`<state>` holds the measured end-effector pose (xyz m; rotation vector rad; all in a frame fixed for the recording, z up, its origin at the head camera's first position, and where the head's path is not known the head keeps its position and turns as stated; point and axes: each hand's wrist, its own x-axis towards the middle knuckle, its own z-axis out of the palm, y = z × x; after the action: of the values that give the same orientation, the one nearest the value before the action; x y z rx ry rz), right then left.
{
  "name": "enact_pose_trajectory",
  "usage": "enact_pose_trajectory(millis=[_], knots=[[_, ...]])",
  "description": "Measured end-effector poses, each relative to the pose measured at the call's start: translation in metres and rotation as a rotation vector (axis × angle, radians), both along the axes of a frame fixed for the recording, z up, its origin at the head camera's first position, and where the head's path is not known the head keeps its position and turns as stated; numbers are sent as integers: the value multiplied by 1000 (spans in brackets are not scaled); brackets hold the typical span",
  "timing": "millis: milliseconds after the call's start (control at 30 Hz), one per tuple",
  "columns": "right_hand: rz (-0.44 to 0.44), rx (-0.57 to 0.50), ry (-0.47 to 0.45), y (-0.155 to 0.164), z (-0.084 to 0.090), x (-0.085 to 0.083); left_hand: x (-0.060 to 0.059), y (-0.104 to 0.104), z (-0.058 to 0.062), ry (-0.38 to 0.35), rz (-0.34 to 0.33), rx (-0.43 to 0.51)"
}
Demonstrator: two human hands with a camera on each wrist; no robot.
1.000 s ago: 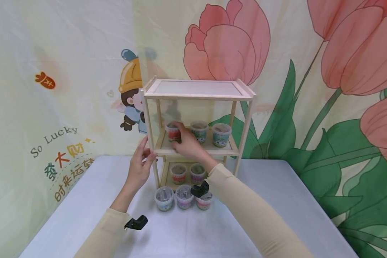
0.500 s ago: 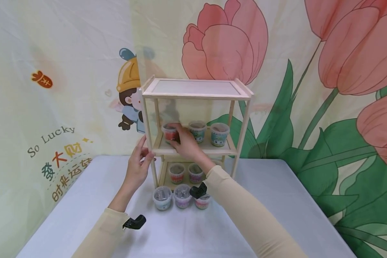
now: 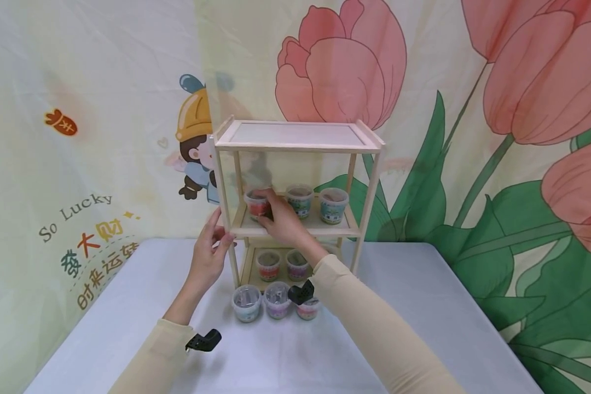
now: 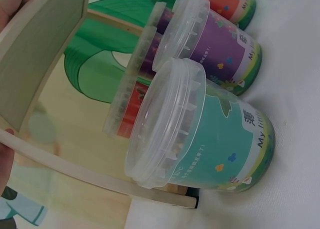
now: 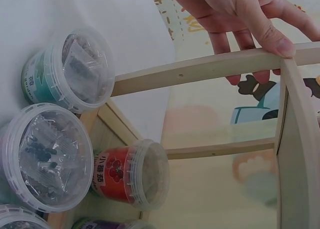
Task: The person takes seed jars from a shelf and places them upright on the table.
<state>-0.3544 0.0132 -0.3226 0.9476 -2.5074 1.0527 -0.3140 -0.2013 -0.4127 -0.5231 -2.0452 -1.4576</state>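
A wooden three-tier rack (image 3: 299,148) stands on the table. On its middle tier, at the left end, my right hand (image 3: 287,223) grips a clear-lidded red tub (image 3: 256,209), whose right side the fingers cover. Two teal tubs (image 3: 300,203) stand to its right on that tier. My left hand (image 3: 208,256) holds the rack's left front post, thumb in front and fingers behind, as the right wrist view shows. A red tub (image 3: 268,267) and a purple tub (image 3: 297,267) sit on the bottom tier.
Before the rack, on the white tablecloth (image 3: 256,361), stand a teal tub (image 3: 247,307), a purple tub (image 3: 277,307) and a pinkish-red tub (image 3: 307,311) partly behind the right wrist's black camera (image 3: 301,293). A printed curtain (image 3: 128,82) hangs behind.
My right hand has shifted the red tub slightly left, widening the gap to the teal tub. My left hand stays on the post. The head view has drifted a little.
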Motion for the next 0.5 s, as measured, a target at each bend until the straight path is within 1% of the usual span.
enact_pose_trajectory(millis=[167,400,500], knots=[[-8,-29,2,1,-1,3,2,0,2,12,-15,-3],[-4,-60,13,1,-4,7,1,0,-2,14,17,-35],[3,-80,6,2,-3,9,1,0,0,14,6,-30]])
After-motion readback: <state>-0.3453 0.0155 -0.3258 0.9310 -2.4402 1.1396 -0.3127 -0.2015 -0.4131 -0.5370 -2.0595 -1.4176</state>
